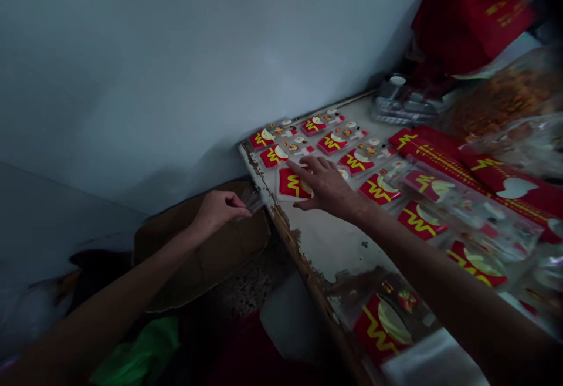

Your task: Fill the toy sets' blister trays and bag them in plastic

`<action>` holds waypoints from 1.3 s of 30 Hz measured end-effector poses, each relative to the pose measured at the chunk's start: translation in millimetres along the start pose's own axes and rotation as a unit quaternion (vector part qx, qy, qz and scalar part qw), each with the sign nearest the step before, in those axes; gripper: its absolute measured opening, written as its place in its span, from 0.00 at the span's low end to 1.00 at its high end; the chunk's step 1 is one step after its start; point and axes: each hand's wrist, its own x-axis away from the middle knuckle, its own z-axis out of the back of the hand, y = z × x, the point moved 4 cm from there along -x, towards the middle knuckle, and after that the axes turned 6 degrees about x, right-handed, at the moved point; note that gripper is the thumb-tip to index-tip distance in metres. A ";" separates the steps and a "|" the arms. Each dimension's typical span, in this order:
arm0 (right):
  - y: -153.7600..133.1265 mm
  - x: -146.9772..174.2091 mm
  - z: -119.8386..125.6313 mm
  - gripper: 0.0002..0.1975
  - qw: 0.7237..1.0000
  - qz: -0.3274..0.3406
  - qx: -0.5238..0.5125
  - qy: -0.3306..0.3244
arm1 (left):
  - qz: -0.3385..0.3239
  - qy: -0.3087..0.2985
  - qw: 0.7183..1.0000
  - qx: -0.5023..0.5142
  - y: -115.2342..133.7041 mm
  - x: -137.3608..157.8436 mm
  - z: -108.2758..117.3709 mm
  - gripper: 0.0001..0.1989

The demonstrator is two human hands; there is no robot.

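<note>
My left hand (pixel 222 207) is pinched on a piece of clear plastic (pixel 254 201) just off the table's left edge, above a cardboard box. My right hand (pixel 323 183) reaches over the tabletop with its fingers apart and thumb stretched out. Under its fingertips lies a clear packet with a red and yellow card (pixel 292 183); whether the fingers press on it I cannot tell. Several like packets lie in rows beyond and to the right, such as a near one (pixel 380 324), showing red cards with a yellow zigzag and small food-like pieces.
The worn table (pixel 325 239) has a chipped wooden edge and meets a pale wall (pixel 176 69). An open cardboard box (pixel 197 257) stands below on the left. Red printed sheets (pixel 440 151), a plastic bag of orange pieces (pixel 505 101) and red bags (pixel 470 22) crowd the right.
</note>
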 end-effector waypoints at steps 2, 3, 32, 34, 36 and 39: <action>-9.4 4.8 12.8 0.52 1.000 -0.005 0.024 0.019 | -0.013 -0.027 1.000 -0.005 4.7 3.7 -0.5 0.12; -13.7 7.3 17.4 0.52 0.999 -0.007 0.034 0.022 | -0.021 -0.038 0.999 -0.006 8.2 5.7 -0.6 0.13; -44.1 63.7 16.3 0.48 0.996 0.045 -0.038 -0.061 | 0.031 -0.207 0.968 0.139 34.8 -28.0 -48.4 0.23; -42.5 71.8 16.6 0.49 0.991 0.066 -0.077 -0.087 | 0.027 -0.224 0.967 0.114 37.6 -24.9 -55.5 0.27; -41.0 78.5 20.1 0.52 0.988 0.069 -0.102 -0.094 | 0.024 -0.258 0.962 0.088 43.2 -20.5 -63.0 0.28; -42.9 86.5 28.9 0.58 0.991 0.040 -0.080 -0.099 | -0.010 -0.313 0.948 0.049 59.5 -18.4 -73.3 0.24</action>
